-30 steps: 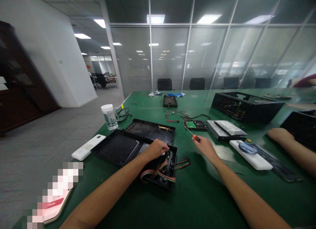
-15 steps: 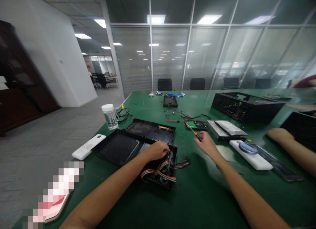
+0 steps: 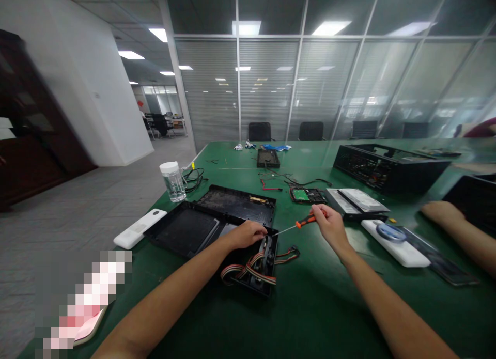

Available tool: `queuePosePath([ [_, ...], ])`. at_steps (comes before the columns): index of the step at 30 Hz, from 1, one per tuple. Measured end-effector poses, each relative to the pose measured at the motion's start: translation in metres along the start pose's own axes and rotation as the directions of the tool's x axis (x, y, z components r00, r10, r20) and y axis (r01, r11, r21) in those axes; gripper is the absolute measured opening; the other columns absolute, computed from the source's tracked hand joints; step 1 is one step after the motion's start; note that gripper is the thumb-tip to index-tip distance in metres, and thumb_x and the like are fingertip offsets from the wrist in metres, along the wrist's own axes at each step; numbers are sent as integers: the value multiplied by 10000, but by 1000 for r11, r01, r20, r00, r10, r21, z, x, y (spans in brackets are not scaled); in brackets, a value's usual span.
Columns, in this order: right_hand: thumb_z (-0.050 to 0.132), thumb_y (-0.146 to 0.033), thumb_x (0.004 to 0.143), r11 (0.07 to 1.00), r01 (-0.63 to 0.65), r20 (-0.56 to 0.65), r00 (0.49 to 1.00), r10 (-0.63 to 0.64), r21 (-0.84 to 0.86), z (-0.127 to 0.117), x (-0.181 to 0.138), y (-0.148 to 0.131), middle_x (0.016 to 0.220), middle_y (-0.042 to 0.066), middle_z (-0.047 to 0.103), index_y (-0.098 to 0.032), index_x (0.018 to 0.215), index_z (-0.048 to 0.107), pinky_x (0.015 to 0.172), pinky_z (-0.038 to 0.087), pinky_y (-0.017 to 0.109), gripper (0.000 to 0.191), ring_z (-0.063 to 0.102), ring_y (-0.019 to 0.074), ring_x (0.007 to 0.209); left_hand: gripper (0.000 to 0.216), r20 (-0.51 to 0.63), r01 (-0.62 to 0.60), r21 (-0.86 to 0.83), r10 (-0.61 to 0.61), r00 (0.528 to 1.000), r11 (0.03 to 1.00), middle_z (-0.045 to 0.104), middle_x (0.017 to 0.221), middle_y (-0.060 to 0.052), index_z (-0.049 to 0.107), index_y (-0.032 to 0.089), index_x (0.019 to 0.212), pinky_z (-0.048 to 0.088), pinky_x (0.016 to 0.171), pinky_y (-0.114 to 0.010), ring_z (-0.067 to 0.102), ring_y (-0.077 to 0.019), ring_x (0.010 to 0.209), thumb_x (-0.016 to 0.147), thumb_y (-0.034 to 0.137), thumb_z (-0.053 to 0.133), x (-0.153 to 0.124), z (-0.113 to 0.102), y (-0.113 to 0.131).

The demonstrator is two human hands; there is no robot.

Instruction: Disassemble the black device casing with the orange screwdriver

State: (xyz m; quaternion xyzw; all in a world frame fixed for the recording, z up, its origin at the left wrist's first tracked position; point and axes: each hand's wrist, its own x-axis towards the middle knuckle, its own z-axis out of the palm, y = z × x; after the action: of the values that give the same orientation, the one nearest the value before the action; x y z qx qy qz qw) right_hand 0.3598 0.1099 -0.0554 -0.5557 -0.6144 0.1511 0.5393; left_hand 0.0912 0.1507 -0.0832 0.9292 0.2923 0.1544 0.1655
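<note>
My left hand [image 3: 245,234] rests with curled fingers on the open black device case [image 3: 217,230], near its inner edge beside the ribbon cables [image 3: 253,266]. An orange-handled screwdriver [image 3: 298,224] is gripped in my right hand [image 3: 329,224]. The shaft slants left and down, and its tip reaches the case close to my left fingers. Coloured ribbon cables loop out of the case's near end onto the green table [image 3: 310,307].
A clear bottle [image 3: 172,181] and a white power bank [image 3: 139,228] lie left of the case. A green circuit board [image 3: 306,195], a drive [image 3: 356,202], another white power bank [image 3: 395,241] and an open computer chassis [image 3: 387,166] lie right. Another person's arm [image 3: 457,230] rests far right.
My right hand turned the screwdriver from pointing away to pointing left, bringing its tip to the case by my left hand. My left hand stayed on the case.
</note>
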Motion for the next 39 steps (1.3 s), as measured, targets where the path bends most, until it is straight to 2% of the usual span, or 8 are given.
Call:
queuePosePath([
  [3,425,-479,817,995,58,-82,995,-65,-79,11,-9,-3,538,-18,481,-174,660,553,507,338,223,366,450,122,525,179,15,-29,24,29,999,999,651,923,-49,638,148,948,415,782,-228,578,-146,849,829,171,506,0,1,1],
  [8,420,-456,822,973,121,-22,992,-128,-194,20,-15,-2,552,-10,507,-179,696,575,523,335,229,341,460,127,525,195,8,-45,24,44,999,999,650,923,-63,642,136,955,414,767,-223,576,-149,849,840,169,488,0,2,0],
  [18,412,-428,821,955,179,61,984,-169,-238,23,-18,-2,607,7,575,-189,736,583,556,362,231,306,510,136,554,200,27,-28,14,28,999,1000,641,912,-52,638,151,958,414,763,-227,570,-148,836,832,155,482,0,2,2],
  [29,396,-431,833,855,308,140,951,-275,-417,17,-18,-12,618,20,606,-202,738,599,583,347,234,320,535,141,574,200,26,-39,12,39,999,999,650,909,-54,647,143,951,410,753,-216,576,-147,830,836,173,486,1,3,0],
  [34,394,-417,848,809,397,215,917,-335,-434,19,-11,-25,614,15,606,-199,742,607,584,340,223,323,550,136,589,203,20,-52,25,51,998,998,655,898,-53,651,142,949,409,741,-213,577,-148,817,837,167,483,1,2,1],
  [39,387,-406,854,793,412,173,911,-375,-449,22,-6,-21,588,8,597,-188,733,611,558,332,215,335,541,124,551,211,27,-79,29,78,997,996,657,899,-43,659,161,965,398,757,-206,577,-143,828,833,158,494,1,1,0],
])
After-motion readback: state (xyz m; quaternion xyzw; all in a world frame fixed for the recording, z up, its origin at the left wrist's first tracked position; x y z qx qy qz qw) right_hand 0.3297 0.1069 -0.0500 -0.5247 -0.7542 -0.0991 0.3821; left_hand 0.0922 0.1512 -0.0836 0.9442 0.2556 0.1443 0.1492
